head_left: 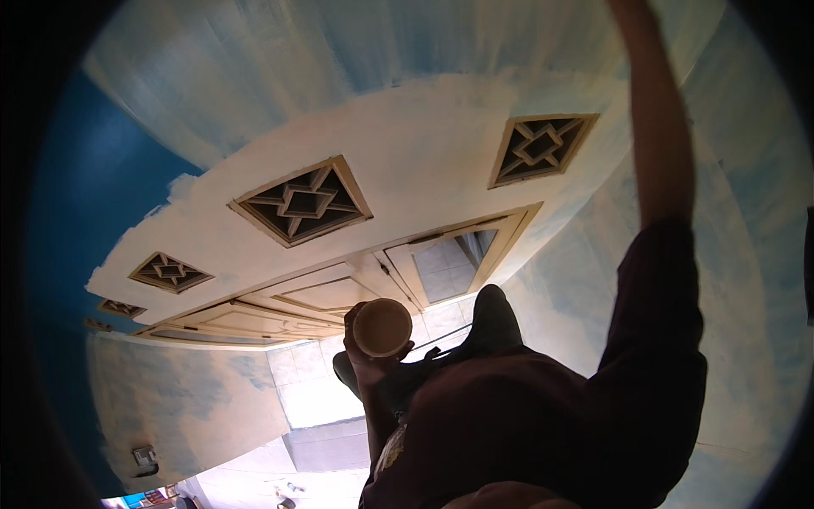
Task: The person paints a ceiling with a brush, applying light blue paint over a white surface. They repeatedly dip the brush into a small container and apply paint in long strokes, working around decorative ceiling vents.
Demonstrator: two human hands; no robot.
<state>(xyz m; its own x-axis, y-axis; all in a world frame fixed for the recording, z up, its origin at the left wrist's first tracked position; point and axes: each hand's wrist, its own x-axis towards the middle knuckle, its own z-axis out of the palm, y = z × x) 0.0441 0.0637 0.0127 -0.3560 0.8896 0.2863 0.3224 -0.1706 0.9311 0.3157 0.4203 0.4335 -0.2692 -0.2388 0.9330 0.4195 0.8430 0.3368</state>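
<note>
My left hand (366, 363) is wrapped round a small round tub (383, 329) in front of my body. Cream-coloured contents, which look like paint, show inside it. My right arm (664, 157) is stretched up along the wall (373, 42), and it leaves the picture at the top edge. The right hand itself lies outside the view, so what it holds or touches is hidden. Around that arm the wall carries streaky cream over blue. Further left, an area of plain deep blue (102, 161) meets the cream at a ragged edge.
Several lattice vents (303, 202) are set in the wall above cream panelled doors (326, 293), one with a glass pane (445, 265). Below lies a tiled floor (309, 365). A wall switch (144, 458) sits low at the left. Small objects (157, 496) stand at the lower left.
</note>
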